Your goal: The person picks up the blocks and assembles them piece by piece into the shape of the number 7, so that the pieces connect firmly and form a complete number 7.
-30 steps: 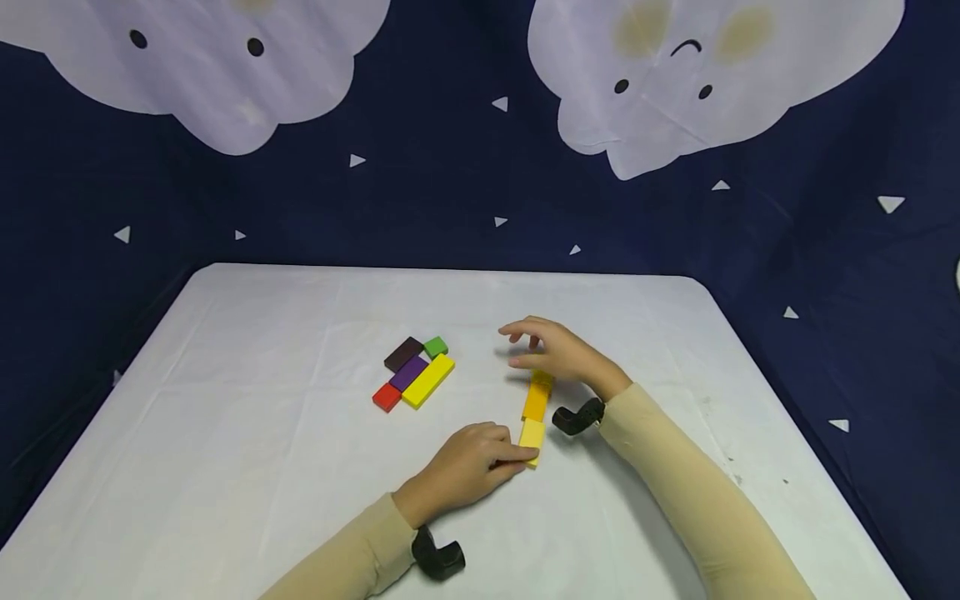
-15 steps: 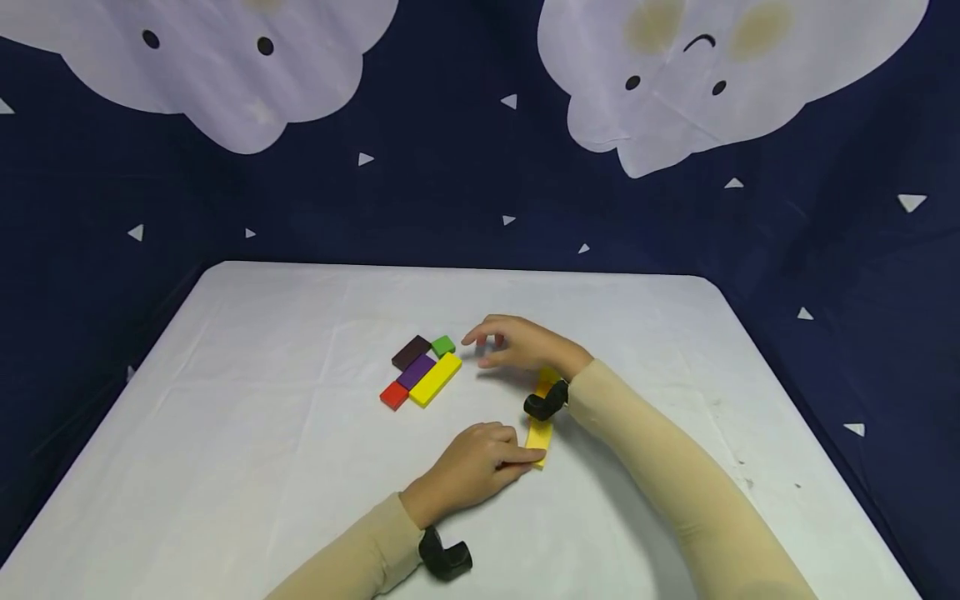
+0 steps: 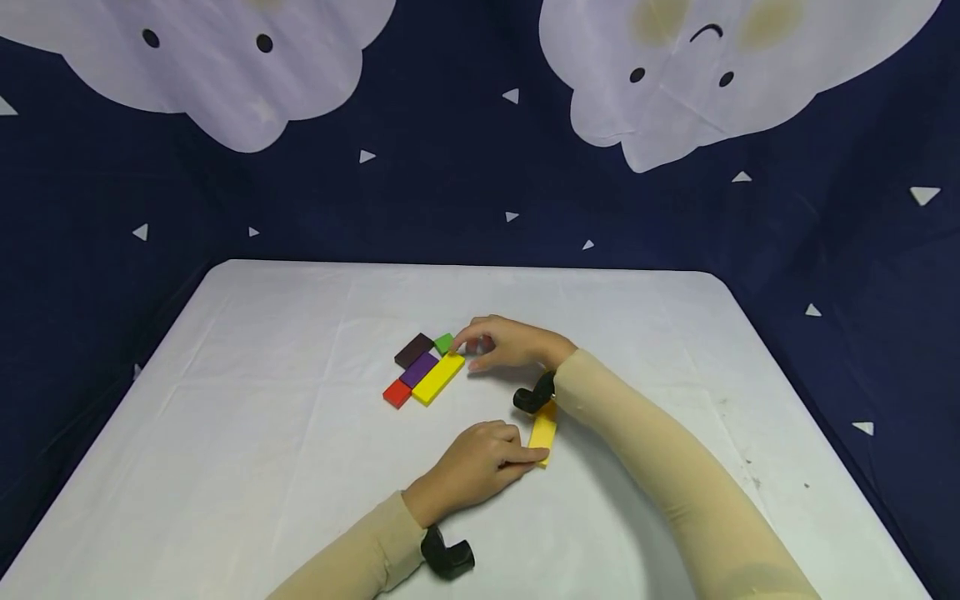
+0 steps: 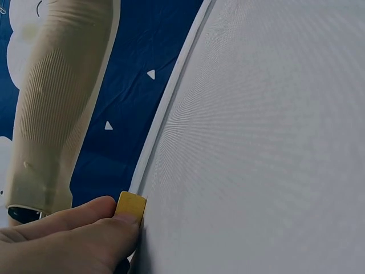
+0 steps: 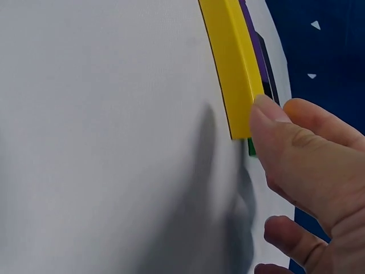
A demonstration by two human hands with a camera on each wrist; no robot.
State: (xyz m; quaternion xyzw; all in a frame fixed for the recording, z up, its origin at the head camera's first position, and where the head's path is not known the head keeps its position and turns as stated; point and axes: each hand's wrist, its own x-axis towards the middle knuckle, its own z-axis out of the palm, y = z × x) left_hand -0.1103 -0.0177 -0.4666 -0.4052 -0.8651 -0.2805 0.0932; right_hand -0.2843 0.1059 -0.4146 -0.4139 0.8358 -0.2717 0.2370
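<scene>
In the head view my left hand (image 3: 476, 462) rests on the near end of a yellow block (image 3: 543, 427), pinching it between forefinger and thumb. The left wrist view shows that block's end (image 4: 130, 204) against the thumb and finger. My right hand (image 3: 506, 342) hovers at the far end of a long yellow block (image 3: 438, 380), thumb and fingers spread apart. Its thumb overlaps the bar's edge (image 5: 236, 85) in the right wrist view. Beside the bar lie a green block (image 3: 444, 342), a purple block (image 3: 419, 369), a dark brown block (image 3: 414, 350) and a red block (image 3: 397, 393).
A white cloth covers the table (image 3: 247, 467). The right sleeve (image 3: 645, 450) and its black wrist camera (image 3: 534, 395) cover the far part of the yellow row. A dark blue curtain (image 3: 450, 200) with white clouds hangs behind the table.
My right hand has moved left from above the yellow and orange row to the long yellow block. The left hand keeps its place on the yellow block.
</scene>
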